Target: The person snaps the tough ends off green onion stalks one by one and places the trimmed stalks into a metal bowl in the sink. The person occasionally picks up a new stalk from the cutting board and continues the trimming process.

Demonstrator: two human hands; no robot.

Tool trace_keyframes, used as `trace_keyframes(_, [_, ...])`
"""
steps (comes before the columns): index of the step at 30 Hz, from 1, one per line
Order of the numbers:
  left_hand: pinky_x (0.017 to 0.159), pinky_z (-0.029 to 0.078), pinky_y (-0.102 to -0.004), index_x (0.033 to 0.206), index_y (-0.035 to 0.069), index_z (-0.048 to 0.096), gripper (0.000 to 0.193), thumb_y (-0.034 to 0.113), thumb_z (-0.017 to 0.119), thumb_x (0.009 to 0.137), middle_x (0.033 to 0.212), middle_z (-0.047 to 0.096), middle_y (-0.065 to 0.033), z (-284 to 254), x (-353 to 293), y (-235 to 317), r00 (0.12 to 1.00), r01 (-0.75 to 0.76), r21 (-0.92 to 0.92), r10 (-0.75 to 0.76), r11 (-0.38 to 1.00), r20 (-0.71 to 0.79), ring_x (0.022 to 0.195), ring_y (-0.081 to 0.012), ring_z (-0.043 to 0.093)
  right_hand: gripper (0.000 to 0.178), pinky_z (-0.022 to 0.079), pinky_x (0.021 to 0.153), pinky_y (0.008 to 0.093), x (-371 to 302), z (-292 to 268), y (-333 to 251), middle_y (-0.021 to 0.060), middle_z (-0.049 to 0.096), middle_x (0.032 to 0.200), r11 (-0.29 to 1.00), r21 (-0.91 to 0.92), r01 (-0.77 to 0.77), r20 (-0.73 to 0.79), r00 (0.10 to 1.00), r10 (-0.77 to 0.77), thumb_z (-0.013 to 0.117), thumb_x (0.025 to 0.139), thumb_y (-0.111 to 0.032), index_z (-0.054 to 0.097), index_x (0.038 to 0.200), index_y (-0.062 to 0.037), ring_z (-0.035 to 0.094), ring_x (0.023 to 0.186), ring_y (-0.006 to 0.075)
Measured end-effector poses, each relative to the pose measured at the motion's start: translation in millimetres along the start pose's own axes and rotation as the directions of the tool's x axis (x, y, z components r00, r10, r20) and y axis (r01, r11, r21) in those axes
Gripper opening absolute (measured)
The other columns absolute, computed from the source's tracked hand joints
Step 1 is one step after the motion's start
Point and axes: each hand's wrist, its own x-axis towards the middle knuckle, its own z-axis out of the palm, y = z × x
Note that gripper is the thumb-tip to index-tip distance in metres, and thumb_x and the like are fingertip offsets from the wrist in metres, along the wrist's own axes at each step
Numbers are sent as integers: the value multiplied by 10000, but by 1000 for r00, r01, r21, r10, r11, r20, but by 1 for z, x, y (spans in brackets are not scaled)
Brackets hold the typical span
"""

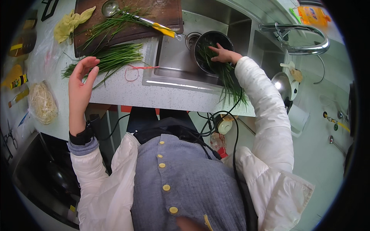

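My right hand is over a dark round pot that stands in the sink. Its fingers are spread, with the thumb apart, above long green chives. These chives lie partly in the pot, and their ends hang over the sink's front edge onto the counter. On the left, my left hand is raised over the counter, fingers loosely curved and nothing between them. It is nearest to a bundle of chives on the counter. A thin red tie lies beside that bundle.
A dark wooden cutting board holds loose chives and a ladle with a yellow-ended handle. A yellow cloth lies left of it. The metal sink has a curved faucet at right. Bagged noodles sit far left.
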Motion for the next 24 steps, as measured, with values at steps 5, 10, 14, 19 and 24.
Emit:
trace_keyframes(5, [969,429,-300,1151,0,584,264,61,611,895,1105,654,-82,19,5,-1,999,-19,-9,19,1000,47,1063,-165,597,774,322,1103,474,-2,14,-6,189,-50,1583,972,-171,160,-83,981,-176,670,843,-382,269,1498,-285,324,1322,531])
trace_keyframes(10, [969,427,-305,1146,2,582,256,51,603,895,1080,647,-65,15,1,-8,1000,4,-7,-4,1000,25,1050,-159,592,847,379,1066,485,16,35,-6,159,-32,1591,927,-375,30,74,997,-2,692,776,-284,258,1504,-271,359,1289,553])
trace_keyframes(14, [954,435,-298,1143,-1,576,248,50,596,901,1062,643,-57,12,-1,-19,995,98,-105,-96,990,28,1028,-150,592,837,399,1053,445,28,42,1,214,-26,1577,966,-244,-81,10,996,86,616,750,-87,256,1502,-159,434,1266,486])
trace_keyframes(19, [944,439,-297,1139,-2,574,239,53,591,907,1061,645,-59,16,7,-23,991,130,-132,-123,983,60,1013,-150,594,875,345,1098,400,37,53,12,284,1,1552,988,-151,37,-114,992,-55,579,689,39,263,1492,-105,324,1343,460])
trace_keyframes(24, [937,437,-293,1136,1,581,242,65,599,904,1052,653,-63,11,17,-20,993,100,-58,-95,993,72,1010,-147,594,893,257,1136,342,22,40,21,275,56,1560,973,167,160,-157,978,-134,556,650,85,338,1477,-174,169,1440,382])
